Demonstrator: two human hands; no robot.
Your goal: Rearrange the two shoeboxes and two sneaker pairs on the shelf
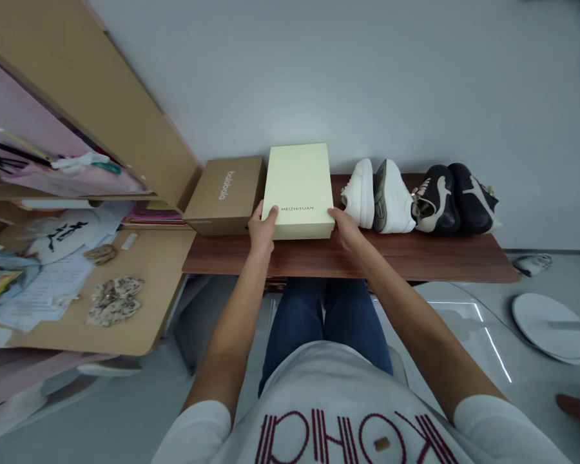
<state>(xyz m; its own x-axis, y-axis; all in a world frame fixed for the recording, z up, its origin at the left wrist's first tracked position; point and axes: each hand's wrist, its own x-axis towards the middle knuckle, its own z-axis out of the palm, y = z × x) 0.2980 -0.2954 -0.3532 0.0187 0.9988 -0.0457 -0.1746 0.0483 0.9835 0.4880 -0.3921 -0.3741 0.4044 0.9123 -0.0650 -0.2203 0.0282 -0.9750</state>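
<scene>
A pale yellow shoe box marked MEIZHIYUAN lies on a dark wooden bench, its lid closed. My left hand grips the box's near left corner, thumb on the lid. My right hand holds the near right corner in the same way. A brown cardboard shoe box sits right beside it on the left. To the right of the yellow box stand a pair of white sneakers and a pair of dark sneakers, toes toward the wall.
A light wooden shelf unit on the left holds papers, pens and patterned fabric pieces. A round white plate-like base rests on the glossy floor at right. A grey wall stands behind the bench.
</scene>
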